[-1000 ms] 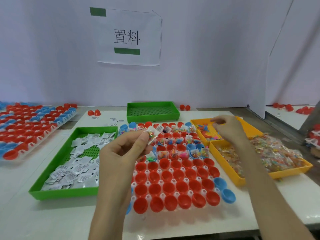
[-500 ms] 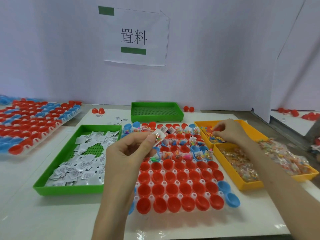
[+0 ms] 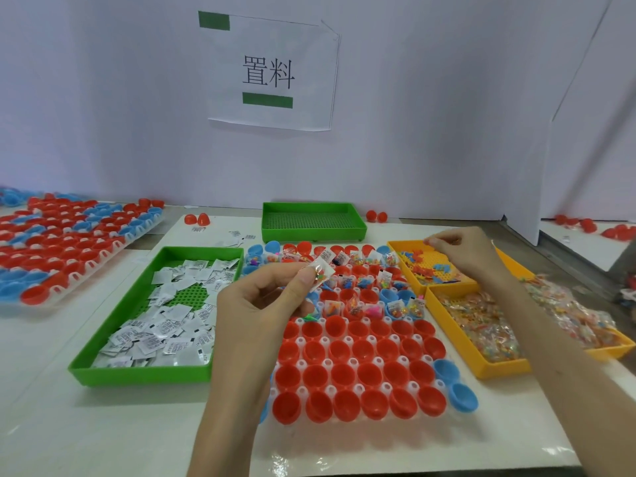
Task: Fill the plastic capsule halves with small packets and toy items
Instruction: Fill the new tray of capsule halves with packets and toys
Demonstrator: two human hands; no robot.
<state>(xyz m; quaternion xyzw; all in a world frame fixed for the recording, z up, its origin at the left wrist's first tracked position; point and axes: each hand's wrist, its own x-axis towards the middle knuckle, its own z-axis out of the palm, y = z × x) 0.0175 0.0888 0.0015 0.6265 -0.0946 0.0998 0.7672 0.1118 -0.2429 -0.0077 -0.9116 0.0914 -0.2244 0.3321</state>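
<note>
head view, filling station. the supplies flank the rack (image 3: 359, 388) of capsule halves (image 3: 370, 373), so each sits within one short reach. a green tray (image 3: 137, 375) of white packets (image 3: 165, 335) lies to its left. a yellow tray (image 3: 444, 288) of toy pieces (image 3: 430, 270) and a second yellow tray (image 3: 499, 368) of clear packets (image 3: 481, 321) lie to its right. the far rows of the rack already hold packets and toys. the near rows of red halves, roughly half the rack by judgement, are not yet filled. the left hand (image 3: 261, 304) is raised over the rack's left side, forearm rising from the lower edge. its thumb and forefinger pinch a small sheaf of packets (image 3: 321, 270), probably ready stock to deal out one half at a time. the right hand (image 3: 461, 251) reaches forward over the toy tray, palm down, its fingers (image 3: 435, 241) drawn together at the tips. whether a toy piece lies between them cannot be told.
</note>
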